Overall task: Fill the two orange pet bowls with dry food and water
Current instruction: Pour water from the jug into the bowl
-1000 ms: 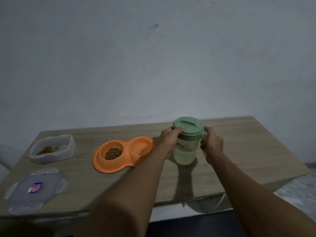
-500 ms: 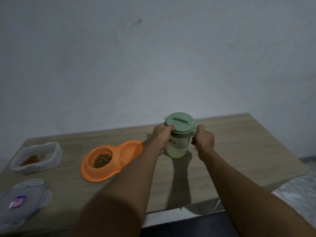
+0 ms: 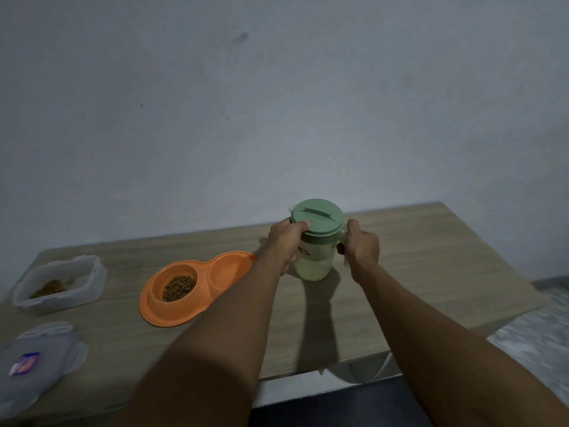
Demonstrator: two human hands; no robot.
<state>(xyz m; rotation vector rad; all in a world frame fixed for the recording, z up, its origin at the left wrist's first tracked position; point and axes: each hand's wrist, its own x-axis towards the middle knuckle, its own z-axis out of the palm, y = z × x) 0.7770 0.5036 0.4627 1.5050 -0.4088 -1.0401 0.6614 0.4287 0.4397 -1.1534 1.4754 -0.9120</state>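
Note:
An orange double pet bowl (image 3: 172,314) lies on the wooden table. Its left bowl holds brown dry food (image 3: 179,287); its right bowl (image 3: 229,269) looks dry. To the right stands a pale translucent water jug (image 3: 314,258) with a green lid (image 3: 317,215). My left hand (image 3: 284,240) grips the jug's left side, thumb on the lid's edge. My right hand (image 3: 360,246) grips the handle on the jug's right side. The jug stands upright on the table.
A clear plastic food container (image 3: 58,285) with some dry food sits at the far left. Its loose lid (image 3: 34,362) lies near the front left edge. The table (image 3: 415,266) ends at the right, and a wall stands close behind it.
The view has shifted while both hands stay on the jug. The lid appears to have turned a little under my left hand. Bowl and container have not moved.

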